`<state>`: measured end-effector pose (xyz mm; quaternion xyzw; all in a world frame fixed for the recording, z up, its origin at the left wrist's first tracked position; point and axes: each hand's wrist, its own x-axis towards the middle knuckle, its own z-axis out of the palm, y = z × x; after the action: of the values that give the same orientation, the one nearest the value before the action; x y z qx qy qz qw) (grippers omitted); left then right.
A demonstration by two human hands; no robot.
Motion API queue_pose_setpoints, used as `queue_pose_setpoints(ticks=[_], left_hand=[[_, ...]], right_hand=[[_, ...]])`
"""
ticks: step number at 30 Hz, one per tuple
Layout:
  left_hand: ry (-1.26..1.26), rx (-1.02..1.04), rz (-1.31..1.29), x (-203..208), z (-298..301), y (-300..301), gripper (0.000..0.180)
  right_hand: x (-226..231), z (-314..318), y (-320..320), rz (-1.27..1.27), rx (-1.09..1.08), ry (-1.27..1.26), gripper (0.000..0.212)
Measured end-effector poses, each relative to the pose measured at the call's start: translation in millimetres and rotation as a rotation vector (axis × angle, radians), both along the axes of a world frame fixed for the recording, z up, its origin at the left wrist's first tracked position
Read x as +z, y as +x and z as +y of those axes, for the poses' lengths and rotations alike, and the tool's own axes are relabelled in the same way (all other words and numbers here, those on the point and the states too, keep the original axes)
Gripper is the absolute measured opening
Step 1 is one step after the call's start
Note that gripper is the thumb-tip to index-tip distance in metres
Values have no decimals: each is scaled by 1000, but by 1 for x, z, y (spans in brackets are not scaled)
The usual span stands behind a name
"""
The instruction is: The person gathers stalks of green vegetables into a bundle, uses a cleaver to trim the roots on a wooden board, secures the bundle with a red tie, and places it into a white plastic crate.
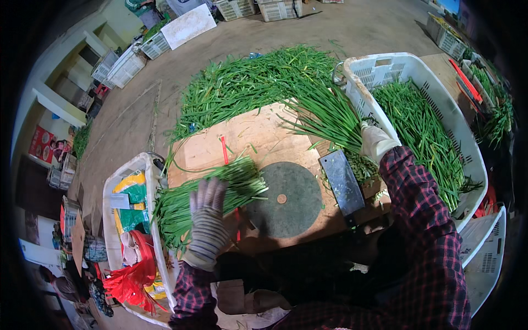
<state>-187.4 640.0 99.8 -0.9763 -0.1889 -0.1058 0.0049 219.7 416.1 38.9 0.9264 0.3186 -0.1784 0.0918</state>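
My left hand (pixel 208 225), in a striped knit glove, lies with fingers stretched out at the near edge of a bundle of garlic chives (pixel 220 190). That bundle rests on a wooden board (pixel 269 129), across a red strip (pixel 224 151). My right hand (pixel 376 142), in a pale glove, is closed round the ends of another bunch of garlic chives (pixel 327 113), whose leaves fan toward the far left. A cleaver (pixel 342 181) lies flat below this bunch, its handle toward me. Between the two bundles sits a dark round disc (pixel 294 206) with a small coin-like centre.
Loose green leaves (pixel 247 80) are heaped beyond the board. A white crate (pixel 434 102) of chives stands right. At left, another crate (pixel 108 206) holds packets, a scraper (pixel 122 201) and a red plastic bag (pixel 135 272). More crates (pixel 280 10) stand farther off.
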Motion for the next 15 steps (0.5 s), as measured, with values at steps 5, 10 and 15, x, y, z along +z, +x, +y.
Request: queue_pose_setpoints(ticks=[5,10,15], left_hand=[[-493,-135,13,-3,-73,21,89],[-1782,-193,-167,-1,-126,58,69],[-2752,-20,-267,-51,-158,138,80]], right_hand=[[7,6,-5,-37,81,12,45],[-26,-8,25,-374,494,-491,27],[2,-31,23,-261,728,233,14]])
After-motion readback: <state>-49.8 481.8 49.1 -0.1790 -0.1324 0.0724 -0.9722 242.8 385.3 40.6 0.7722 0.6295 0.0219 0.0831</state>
